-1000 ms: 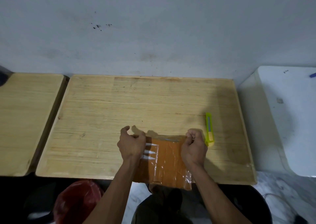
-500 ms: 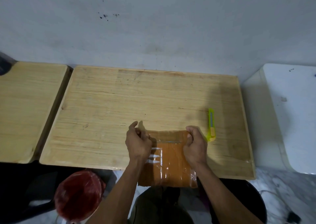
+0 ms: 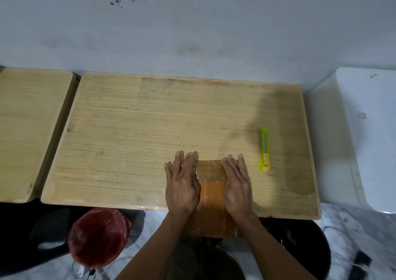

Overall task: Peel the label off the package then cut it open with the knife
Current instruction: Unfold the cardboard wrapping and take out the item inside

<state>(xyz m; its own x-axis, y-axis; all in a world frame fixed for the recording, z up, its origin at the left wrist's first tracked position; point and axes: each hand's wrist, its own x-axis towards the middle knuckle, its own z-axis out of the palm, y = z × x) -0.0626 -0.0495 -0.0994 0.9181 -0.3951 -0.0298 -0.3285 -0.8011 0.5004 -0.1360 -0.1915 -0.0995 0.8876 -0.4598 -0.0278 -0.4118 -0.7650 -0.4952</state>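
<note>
Package [image 3: 211, 191] lies under both flat, straight-fingered hands, left [image 3: 182, 185] and right [image 3: 236, 185], knife [image 3: 265, 150] just right of the right hand.

wooden table [image 3: 132, 130] | package [image 3: 212, 185] near edge | knife [image 3: 265, 150] right

Left hand [image 3: 182, 183], right hand [image 3: 236, 183]: flat, fingers straight.

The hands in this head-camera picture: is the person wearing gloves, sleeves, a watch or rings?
No. The left hand and the right hand are bare, with no gloves. Both forearms are uncovered as far as the picture shows, so no sleeves appear. No watch, bracelet or ring shows on the wrists or fingers. The fingernails look short.
</note>
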